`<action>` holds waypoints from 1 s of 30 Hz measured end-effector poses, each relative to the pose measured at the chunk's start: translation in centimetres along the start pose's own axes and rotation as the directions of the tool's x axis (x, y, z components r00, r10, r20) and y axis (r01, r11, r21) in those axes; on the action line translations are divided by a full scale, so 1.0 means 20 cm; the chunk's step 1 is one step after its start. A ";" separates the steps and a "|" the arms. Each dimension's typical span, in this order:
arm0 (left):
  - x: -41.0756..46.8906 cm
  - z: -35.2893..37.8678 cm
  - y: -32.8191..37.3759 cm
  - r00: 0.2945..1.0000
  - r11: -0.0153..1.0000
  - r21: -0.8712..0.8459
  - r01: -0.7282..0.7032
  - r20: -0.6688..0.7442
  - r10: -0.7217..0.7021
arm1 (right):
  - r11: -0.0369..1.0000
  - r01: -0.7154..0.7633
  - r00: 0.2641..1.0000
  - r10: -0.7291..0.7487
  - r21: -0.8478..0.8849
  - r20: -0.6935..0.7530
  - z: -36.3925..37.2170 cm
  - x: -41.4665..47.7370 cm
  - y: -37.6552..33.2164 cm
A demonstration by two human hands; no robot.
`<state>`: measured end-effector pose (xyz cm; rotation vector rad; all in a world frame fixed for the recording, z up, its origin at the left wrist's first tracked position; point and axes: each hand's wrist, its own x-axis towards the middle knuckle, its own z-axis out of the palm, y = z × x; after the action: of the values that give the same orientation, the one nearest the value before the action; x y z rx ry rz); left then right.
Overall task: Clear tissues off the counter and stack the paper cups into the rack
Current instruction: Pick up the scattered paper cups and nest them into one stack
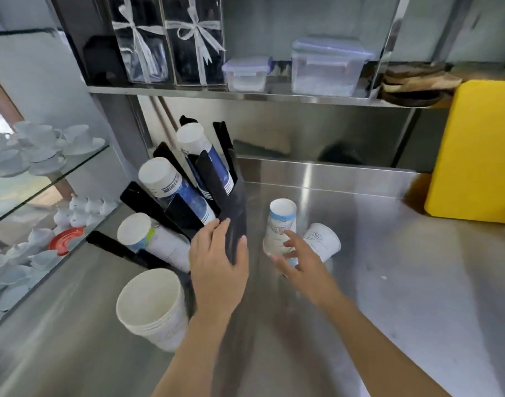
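A black cup rack (234, 207) stands on the steel counter (403, 282), its slanted slots holding several stacks of paper cups (171, 184). My left hand (217, 267) grips the rack's right side wall. To the right, an upside-down blue-printed paper cup (281, 222) stands on the counter, and a white paper cup (324, 243) lies on its side beside it. My right hand (300, 262) is at the base of the upside-down cup, fingers spread, touching or nearly touching it. No tissues are in view.
A stack of large white cups (152, 308) sits upright at the rack's front. A yellow board (475, 150) leans at the right. Lidded plastic boxes (328, 67) stand on the shelf above. A glass cabinet of white crockery (42, 150) is at the left.
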<state>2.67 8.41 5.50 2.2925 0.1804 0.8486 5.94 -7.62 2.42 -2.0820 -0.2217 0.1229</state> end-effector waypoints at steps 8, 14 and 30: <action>-0.08 0.53 0.07 0.900 0.990 0.102 0.093 0.418 -0.128 | 0.988 -0.102 0.969 0.074 -0.111 -0.236 -0.24 0.15 0.28; -0.07 0.75 0.11 0.813 0.966 0.124 0.225 0.523 -0.257 | 0.968 -0.249 0.947 0.251 0.039 -0.200 -0.25 0.23 0.46; 0.11 0.33 0.26 0.736 0.780 -0.415 0.469 0.672 -0.085 | 0.868 0.272 0.918 -0.104 0.415 -0.383 -0.28 0.12 0.05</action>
<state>7.89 1.58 6.36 1.7752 -0.0166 -0.0765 9.41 -12.41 4.26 -1.5582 -0.1599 -0.2934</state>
